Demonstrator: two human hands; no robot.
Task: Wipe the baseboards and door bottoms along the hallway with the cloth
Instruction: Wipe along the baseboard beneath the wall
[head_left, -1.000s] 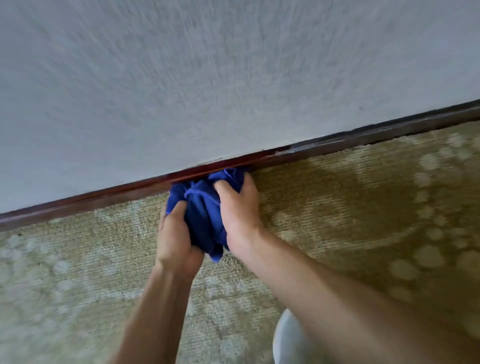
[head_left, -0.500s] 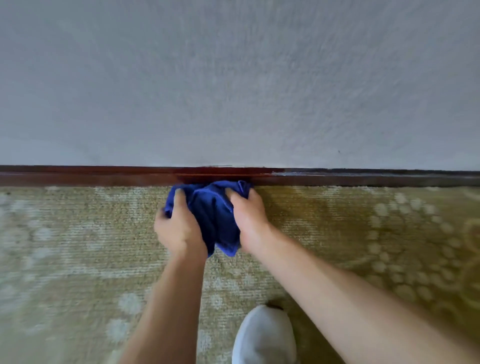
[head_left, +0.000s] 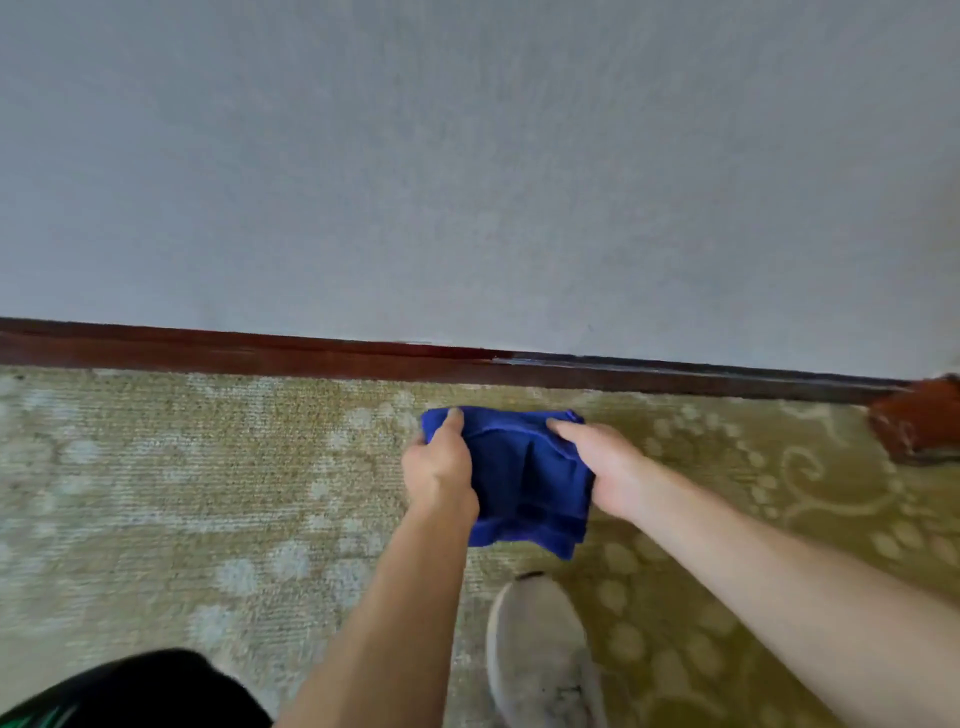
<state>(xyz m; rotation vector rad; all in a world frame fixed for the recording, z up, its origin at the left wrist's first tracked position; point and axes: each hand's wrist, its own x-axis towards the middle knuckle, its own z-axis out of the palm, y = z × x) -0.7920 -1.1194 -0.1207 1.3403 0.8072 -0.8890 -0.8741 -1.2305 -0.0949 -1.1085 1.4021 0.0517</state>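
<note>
My left hand (head_left: 440, 470) pinches the left edge of the blue cloth (head_left: 524, 483) and my right hand (head_left: 605, 467) pinches the right, so it hangs spread between them above the carpet (head_left: 208, 467). The baseboard (head_left: 260, 356) runs left to right just beyond the cloth, clear of it, both hands about equally near, so I'd say it's a push straight forward.

the cloth (head_left: 524, 483) is deep blue, folded into a rough rectangle with soft creases, held flat above the carpet a little apart from the wall. the baseboard (head_left: 311, 358) is a dark reddish-brown glossy strip running along the foot of the pale wall, with a dull, greyish top edge toward the right.
</note>
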